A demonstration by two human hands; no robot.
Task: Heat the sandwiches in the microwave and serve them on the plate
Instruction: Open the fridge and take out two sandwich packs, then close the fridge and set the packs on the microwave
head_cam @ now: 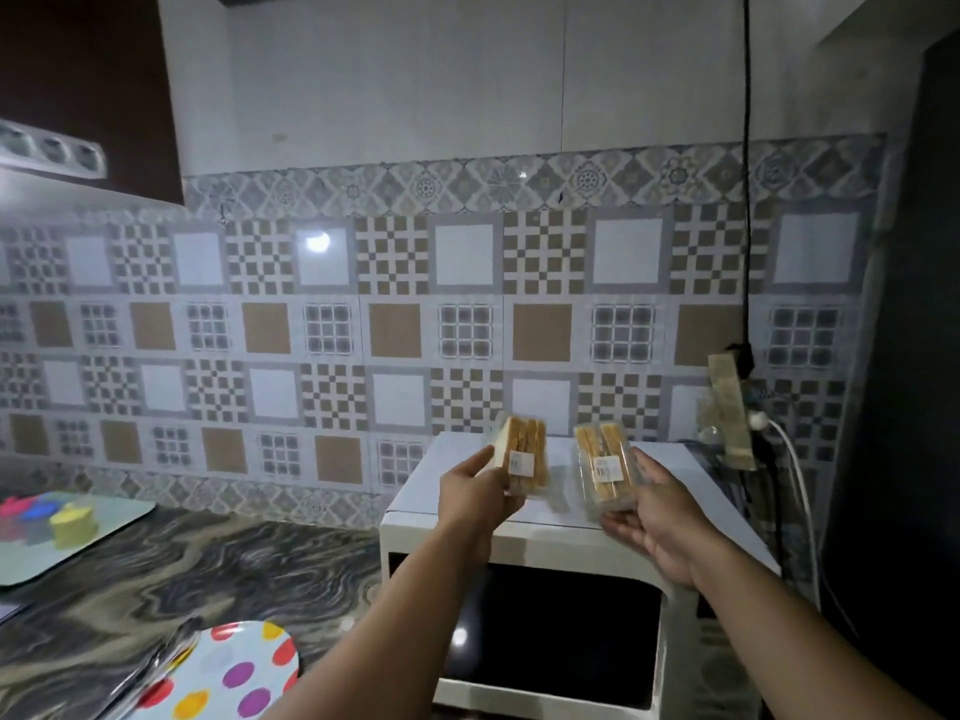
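Sandwiches in two clear packs — left hand (475, 491) grips one pack (522, 457), right hand (657, 517) the other pack (605, 470) — above the microwave (550, 563).

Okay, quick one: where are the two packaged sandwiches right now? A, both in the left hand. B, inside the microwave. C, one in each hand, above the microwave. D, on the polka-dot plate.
C: the left hand holds one packaged sandwich, the right hand the other packaged sandwich, above the white microwave.

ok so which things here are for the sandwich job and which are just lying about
For the job: two clear-wrapped sandwich packs, left and right; white microwave; polka-dot plate.

Lying about: tray with colourful cups; black hanging cable.
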